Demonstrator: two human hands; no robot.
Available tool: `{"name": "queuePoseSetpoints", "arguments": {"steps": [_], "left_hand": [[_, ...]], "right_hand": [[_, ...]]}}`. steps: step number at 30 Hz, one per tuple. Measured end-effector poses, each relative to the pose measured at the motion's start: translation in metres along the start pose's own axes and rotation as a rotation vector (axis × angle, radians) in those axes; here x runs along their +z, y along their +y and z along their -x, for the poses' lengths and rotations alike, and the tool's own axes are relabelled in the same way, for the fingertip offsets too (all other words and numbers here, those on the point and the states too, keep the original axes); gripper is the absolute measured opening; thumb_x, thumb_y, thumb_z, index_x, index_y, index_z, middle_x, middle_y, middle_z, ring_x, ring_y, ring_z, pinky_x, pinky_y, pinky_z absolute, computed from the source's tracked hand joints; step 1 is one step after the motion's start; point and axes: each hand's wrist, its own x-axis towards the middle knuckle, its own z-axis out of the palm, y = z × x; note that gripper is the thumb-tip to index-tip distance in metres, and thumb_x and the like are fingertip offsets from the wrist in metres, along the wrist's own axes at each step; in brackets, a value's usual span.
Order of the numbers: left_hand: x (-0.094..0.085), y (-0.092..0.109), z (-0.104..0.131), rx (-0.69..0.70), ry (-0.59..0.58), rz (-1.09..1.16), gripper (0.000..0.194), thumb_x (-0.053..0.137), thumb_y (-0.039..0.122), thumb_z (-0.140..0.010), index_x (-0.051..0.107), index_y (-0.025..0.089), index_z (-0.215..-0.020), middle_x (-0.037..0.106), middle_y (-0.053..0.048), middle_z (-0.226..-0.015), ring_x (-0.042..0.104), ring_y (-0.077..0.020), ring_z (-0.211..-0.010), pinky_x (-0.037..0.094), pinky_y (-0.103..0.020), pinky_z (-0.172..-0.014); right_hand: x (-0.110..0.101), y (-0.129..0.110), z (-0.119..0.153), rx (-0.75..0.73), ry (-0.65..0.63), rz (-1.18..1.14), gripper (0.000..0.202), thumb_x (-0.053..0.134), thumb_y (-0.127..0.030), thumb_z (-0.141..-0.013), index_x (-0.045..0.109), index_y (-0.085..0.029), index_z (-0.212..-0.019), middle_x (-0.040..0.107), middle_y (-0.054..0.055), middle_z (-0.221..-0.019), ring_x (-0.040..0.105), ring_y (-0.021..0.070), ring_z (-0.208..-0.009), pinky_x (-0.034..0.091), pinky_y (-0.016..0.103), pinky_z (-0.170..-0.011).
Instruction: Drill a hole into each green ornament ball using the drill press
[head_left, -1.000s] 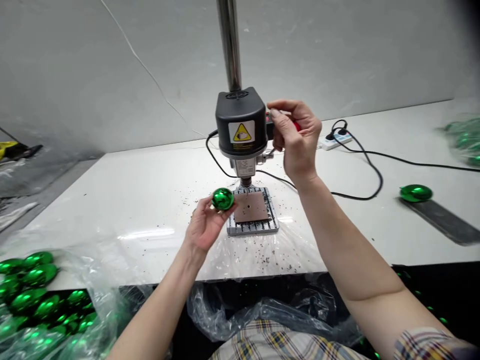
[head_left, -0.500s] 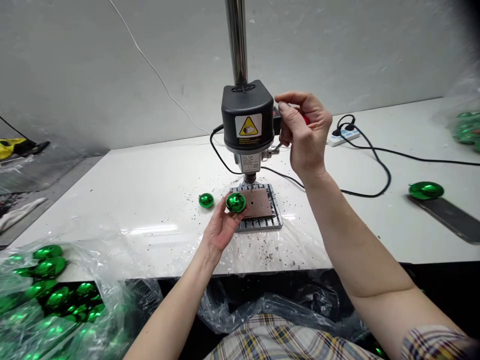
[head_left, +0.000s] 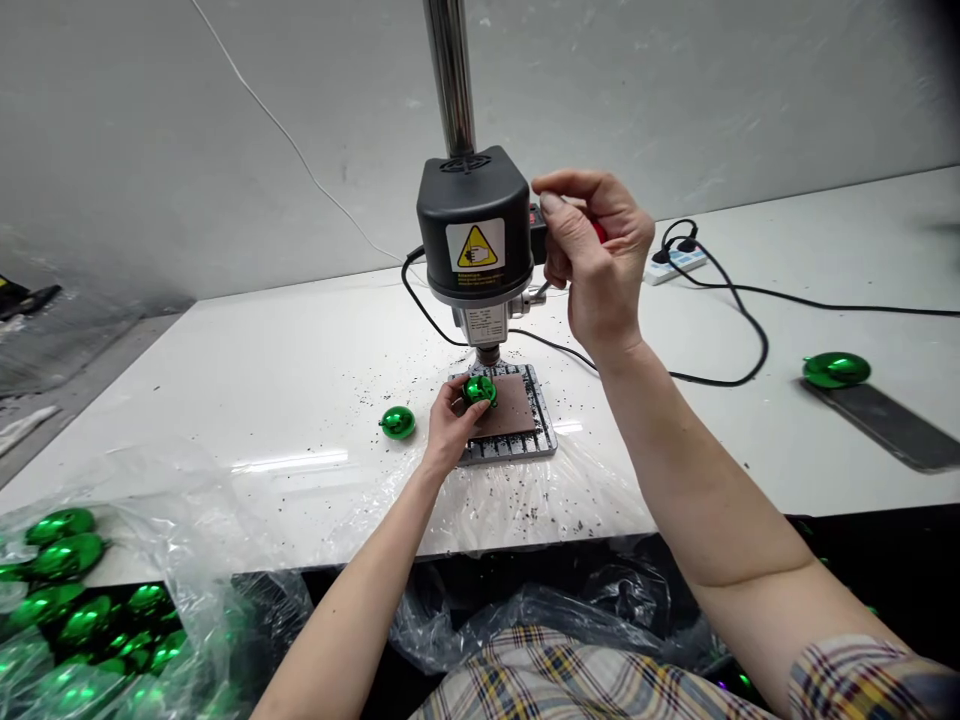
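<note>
A shiny green ornament (head_left: 480,390) is pinched between the thumb and fingers of my left hand (head_left: 451,425), over the brown board (head_left: 517,408) on the drill press base. The black drill press head (head_left: 474,225) stands above it, its chuck (head_left: 488,354) just behind the ornament. My right hand (head_left: 604,250) is closed around the red-knobbed lever (head_left: 600,232) at the right side of the machine; most of the knob is hidden by the fingers. Another green ornament (head_left: 397,422) lies on the table left of the base.
Green ornaments (head_left: 67,556) fill a clear plastic bag at the lower left. At right, an ornament (head_left: 837,370) rests on a dark phone (head_left: 889,425). A power strip (head_left: 675,265) and black cable lie behind my right arm. Dark shavings dot the white table (head_left: 300,420).
My left hand has brought its ornament up and inward, closer beneath the chuck, with the fingers now wrapped over it. My right hand keeps its hold on the lever. The view has shifted slightly.
</note>
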Motion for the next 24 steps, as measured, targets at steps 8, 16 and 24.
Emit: {"name": "queuePoseSetpoints", "arguments": {"steps": [8,16,24], "left_hand": [[0.007,0.001,-0.004,0.094,-0.035,-0.160,0.051,0.080,0.023,-0.069,0.064,0.020,-0.117,0.069,-0.008,-0.116,0.064,-0.0241,-0.107,0.049,-0.040,-0.099],[0.016,-0.004,0.004,0.199,-0.039,-0.260,0.040,0.075,0.030,-0.079,0.064,0.023,-0.117,0.065,-0.009,-0.120,0.059,-0.0258,-0.117,0.044,-0.040,-0.105],[0.026,-0.009,0.007,0.094,0.007,-0.052,0.054,0.083,0.030,-0.073,0.053,0.021,-0.116,0.065,-0.011,-0.121,0.062,-0.0242,-0.117,0.046,-0.041,-0.106]], "right_hand": [[-0.002,0.002,0.001,-0.017,0.002,-0.015,0.040,0.062,-0.069,-0.088,0.065,-0.030,-0.099,0.050,-0.001,-0.063,0.039,0.0101,-0.048,0.034,0.025,-0.043],[-0.003,0.004,0.001,-0.042,0.002,0.037,0.041,0.059,-0.069,-0.090,0.065,-0.030,-0.100,0.049,-0.001,-0.063,0.039,0.0100,-0.048,0.035,0.025,-0.043],[-0.003,0.003,0.004,-0.039,0.019,0.022,0.037,0.063,-0.066,-0.090,0.067,-0.030,-0.099,0.051,-0.001,-0.063,0.043,0.0105,-0.049,0.038,0.026,-0.044]]}}
